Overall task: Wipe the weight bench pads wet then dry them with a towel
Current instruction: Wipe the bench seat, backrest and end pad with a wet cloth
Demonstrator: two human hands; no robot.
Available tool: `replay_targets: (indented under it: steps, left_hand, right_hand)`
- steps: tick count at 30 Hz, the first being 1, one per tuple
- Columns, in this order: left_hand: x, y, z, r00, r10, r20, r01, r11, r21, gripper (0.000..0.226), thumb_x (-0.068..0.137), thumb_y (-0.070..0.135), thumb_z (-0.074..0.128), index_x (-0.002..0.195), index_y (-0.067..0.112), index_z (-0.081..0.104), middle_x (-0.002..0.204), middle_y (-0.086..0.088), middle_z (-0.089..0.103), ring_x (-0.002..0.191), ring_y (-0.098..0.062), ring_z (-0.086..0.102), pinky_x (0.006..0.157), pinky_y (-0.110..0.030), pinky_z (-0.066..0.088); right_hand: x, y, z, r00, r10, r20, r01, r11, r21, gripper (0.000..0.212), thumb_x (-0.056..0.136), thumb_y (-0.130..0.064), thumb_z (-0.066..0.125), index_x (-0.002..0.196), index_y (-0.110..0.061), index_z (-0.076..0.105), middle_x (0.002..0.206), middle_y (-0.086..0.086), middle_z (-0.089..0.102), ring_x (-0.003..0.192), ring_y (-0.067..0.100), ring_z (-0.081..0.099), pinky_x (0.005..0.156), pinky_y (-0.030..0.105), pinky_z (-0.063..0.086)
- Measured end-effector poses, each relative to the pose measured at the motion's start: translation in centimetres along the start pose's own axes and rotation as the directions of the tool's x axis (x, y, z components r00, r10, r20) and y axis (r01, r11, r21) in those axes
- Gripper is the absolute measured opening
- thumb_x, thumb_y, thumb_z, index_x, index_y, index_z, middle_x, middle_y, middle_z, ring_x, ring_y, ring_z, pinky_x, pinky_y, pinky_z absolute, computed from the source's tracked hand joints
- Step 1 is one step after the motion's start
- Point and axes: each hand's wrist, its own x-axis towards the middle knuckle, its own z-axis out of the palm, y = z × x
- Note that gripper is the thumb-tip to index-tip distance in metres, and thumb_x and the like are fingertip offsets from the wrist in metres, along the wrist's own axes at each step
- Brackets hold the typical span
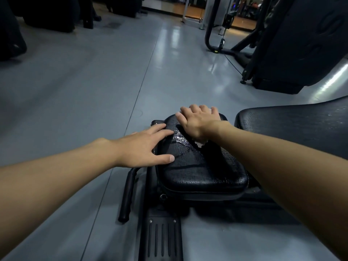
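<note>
Your left grip (143,146) lies flat and open on the left edge of the seat pad (197,170). Its fingers are spread and hold nothing; I think it only steadies the pad. If you lean hard on that edge, your hand may slip off toward the black handle (127,193) and the grey floor (75,91), because the pad is shiny and partly wet.

Just right of your left fingers, a wet patch (180,138) shines in the middle of the pad. If water sits there, it may run into the cracks in the pad's skin, and drying will take longer.

Next comes your right grip (199,121), on the far part of the seat pad. Its fingers bend down over a white cloth (203,143) and hold it against the pad. Only small bits of the cloth peek out from under the palm. If you push fast, the cloth could bunch up or slide out, and you would miss spots.

The seat pad is right under both grips and touches both. Its near half looks dry. Farther right, apart from both grips, lies the bigger back pad (293,127). It has a few small shiny spots, and I think it needs wiping too.
</note>
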Motion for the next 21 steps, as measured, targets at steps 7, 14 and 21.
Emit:
replay_targets:
  steps: [7, 14, 21]
  left_hand:
    - [0.0, 0.0, -0.1, 1.000, -0.008, 0.006, 0.008, 1.000, -0.012, 0.093, 0.079, 0.080, 0.047, 0.155, 0.039, 0.015, 0.166, 0.014, -0.001, 0.149, -0.013, 0.020, 0.120, -0.038, 0.023]
    - [-0.1, 0.5, -0.2, 0.999, -0.033, -0.001, 0.032, 0.999, -0.015, 0.091, 0.079, 0.077, 0.050, 0.155, 0.037, 0.018, 0.165, 0.016, 0.001, 0.147, -0.013, 0.026, 0.119, -0.037, 0.026]
    - [-0.1, 0.7, -0.2, 1.000, -0.011, -0.027, 0.009, 0.999, -0.039, 0.080, 0.089, 0.061, 0.058, 0.155, 0.032, 0.022, 0.164, 0.012, 0.008, 0.146, -0.011, 0.027, 0.113, -0.022, 0.022]
  right_hand:
    - [-3.9, 0.2, 0.9, 0.993, -0.100, -0.061, 0.101, 0.995, 0.015, 0.037, 0.099, -0.053, 0.010, 0.132, -0.043, 0.024, 0.151, 0.007, 0.023, 0.146, 0.039, 0.011, 0.116, 0.060, 0.010]
    - [-10.9, -0.7, 1.2, 0.991, -0.122, -0.052, 0.124, 0.991, 0.039, 0.093, 0.077, -0.068, -0.017, 0.156, -0.029, 0.013, 0.167, 0.003, 0.003, 0.153, 0.026, -0.004, 0.122, 0.050, 0.000]
    - [-17.8, -1.0, 2.3, 0.961, -0.243, -0.134, 0.240, 0.970, -0.044, 0.086, 0.097, -0.062, -0.009, 0.149, -0.016, 0.042, 0.158, 0.013, 0.034, 0.147, 0.038, 0.027, 0.116, 0.058, 0.026]
